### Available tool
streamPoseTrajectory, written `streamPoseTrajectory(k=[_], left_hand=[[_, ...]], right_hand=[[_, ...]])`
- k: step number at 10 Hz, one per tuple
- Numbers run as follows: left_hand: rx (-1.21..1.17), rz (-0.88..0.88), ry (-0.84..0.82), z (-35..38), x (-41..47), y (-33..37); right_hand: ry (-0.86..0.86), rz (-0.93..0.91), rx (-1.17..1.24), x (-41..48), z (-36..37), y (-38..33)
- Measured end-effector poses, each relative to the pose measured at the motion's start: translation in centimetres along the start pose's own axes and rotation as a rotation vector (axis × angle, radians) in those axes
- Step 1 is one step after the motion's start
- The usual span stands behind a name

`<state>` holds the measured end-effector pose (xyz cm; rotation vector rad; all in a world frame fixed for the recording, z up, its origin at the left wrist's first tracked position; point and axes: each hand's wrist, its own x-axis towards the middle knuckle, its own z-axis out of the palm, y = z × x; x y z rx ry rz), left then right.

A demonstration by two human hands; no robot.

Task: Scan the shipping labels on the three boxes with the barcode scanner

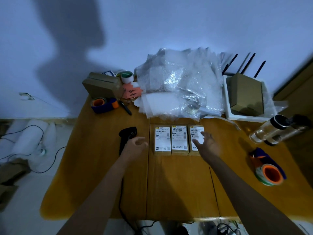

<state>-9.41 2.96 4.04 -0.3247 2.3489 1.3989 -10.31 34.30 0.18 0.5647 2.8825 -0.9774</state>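
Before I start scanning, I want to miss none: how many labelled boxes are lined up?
3, side by side mid-table: left box, middle box, right box, partly covered by the right hand.

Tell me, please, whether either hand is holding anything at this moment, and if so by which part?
Nothing is held. The left hand is open beside the barcode scanner lying on the table; the right hand is spread open over the rightmost box.

The lower part of the barcode scanner (127, 138) is covered by the left hand (135, 146). Part of the rightmost shipping label (197, 138) is hidden under the blurred right hand (209, 144). Label print is too small to be read.
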Motion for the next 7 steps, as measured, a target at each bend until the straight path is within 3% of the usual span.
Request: streamPoseTrajectory(k=[7], left_hand=[[-0.375,0.001,0.015,-7.1,-10.8,-1.2]], right_hand=[[0.103,-0.487,0.290,-10.4,-10.1,-7.8]])
